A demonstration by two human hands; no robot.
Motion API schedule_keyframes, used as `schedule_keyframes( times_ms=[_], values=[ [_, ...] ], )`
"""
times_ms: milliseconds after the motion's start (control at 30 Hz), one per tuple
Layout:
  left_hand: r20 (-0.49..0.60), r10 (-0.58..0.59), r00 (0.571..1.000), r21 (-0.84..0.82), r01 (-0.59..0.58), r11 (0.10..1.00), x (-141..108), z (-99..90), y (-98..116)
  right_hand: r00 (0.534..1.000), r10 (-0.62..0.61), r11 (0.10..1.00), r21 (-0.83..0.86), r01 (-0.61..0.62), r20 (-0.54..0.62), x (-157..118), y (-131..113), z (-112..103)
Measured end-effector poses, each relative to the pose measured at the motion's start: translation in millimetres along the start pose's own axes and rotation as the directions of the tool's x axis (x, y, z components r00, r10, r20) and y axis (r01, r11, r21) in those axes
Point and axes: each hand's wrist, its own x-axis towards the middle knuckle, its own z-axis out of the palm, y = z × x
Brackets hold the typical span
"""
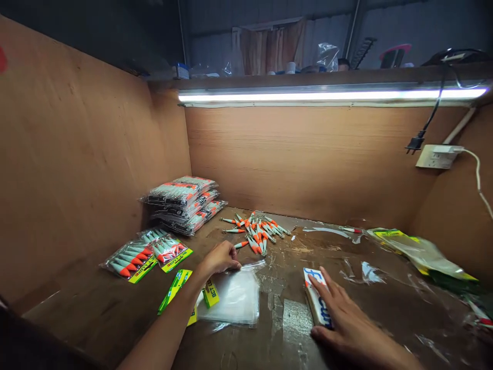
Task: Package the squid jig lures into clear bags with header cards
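My left hand (222, 257) is closed, thumb and fingers together at the top edge of a stack of clear plastic bags (236, 300); whether a bag is between the fingertips is too small to tell. Just beyond it lies a loose pile of orange and pale green lures (256, 231). Yellow-green header cards (179, 282) lie under and left of my left forearm. On the right, my right hand (333, 308) wraps around a white box with blue lettering (316, 290), thumb on the near side and fingers on top.
Stacked packs of lures (185, 203) stand at the back left, with two bagged lure packs (133, 257) before them. Large clear packaging (423, 252) lies at the right. A dark plug (416, 143) hangs beside a wall socket (437, 156). Plastic scraps litter the table (269, 349).
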Motion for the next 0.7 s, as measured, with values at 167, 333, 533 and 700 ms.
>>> schedule_keyframes(
  times_ms=[167, 333, 533, 700],
  values=[
    [-0.045, 0.081, 0.996, -0.075, -0.084, 0.994, -7.3, -13.1, 11.7, 0.997, 0.061, 0.987, -0.145, -0.069, -0.056, 2.3, 27.7, -5.4],
    [0.075, 0.313, 0.947, -0.453, -0.248, 0.857, -20.1, -17.2, 39.2, 0.967, 0.244, 0.96, -0.121, -0.252, -0.078, 9.2, 40.6, -14.2],
    [0.258, 0.391, 0.884, -0.601, -0.17, 0.781, -28.4, 6.2, 56.9, 0.987, 0.16, 0.987, -0.017, -0.161, -0.032, 17.9, 51.3, -32.9],
    [0.382, 0.428, 0.819, -0.59, -0.14, 0.795, -32.4, 21.0, 62.6, 0.992, -0.037, 0.99, 0.127, 0.053, -0.119, 15.2, 41.7, -54.8]
  ],
)
